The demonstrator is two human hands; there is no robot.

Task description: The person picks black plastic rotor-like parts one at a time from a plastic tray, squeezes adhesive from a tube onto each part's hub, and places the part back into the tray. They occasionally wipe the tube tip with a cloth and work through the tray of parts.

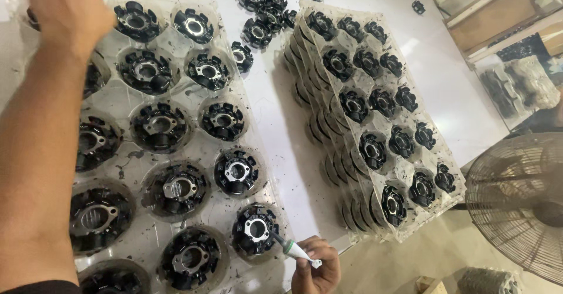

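At far left I see my left hand [67,9] raised over the far end of the clear plastic tray [132,103]; its fingers run out of view, so I cannot tell its state. The tray holds rows of black stator cores [159,125]. Near, my right hand [316,266] is closed around a small white applicator tube [294,250], its tip touching the nearest core [255,228]. Right, a stack of filled trays [375,118] sits on the white surface [281,124].

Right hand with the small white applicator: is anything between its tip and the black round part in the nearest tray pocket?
Nothing visible. The right hand holds the white applicator with its tip right at the edge of the black round part in the clear plastic tray. The left hand is raised far off.
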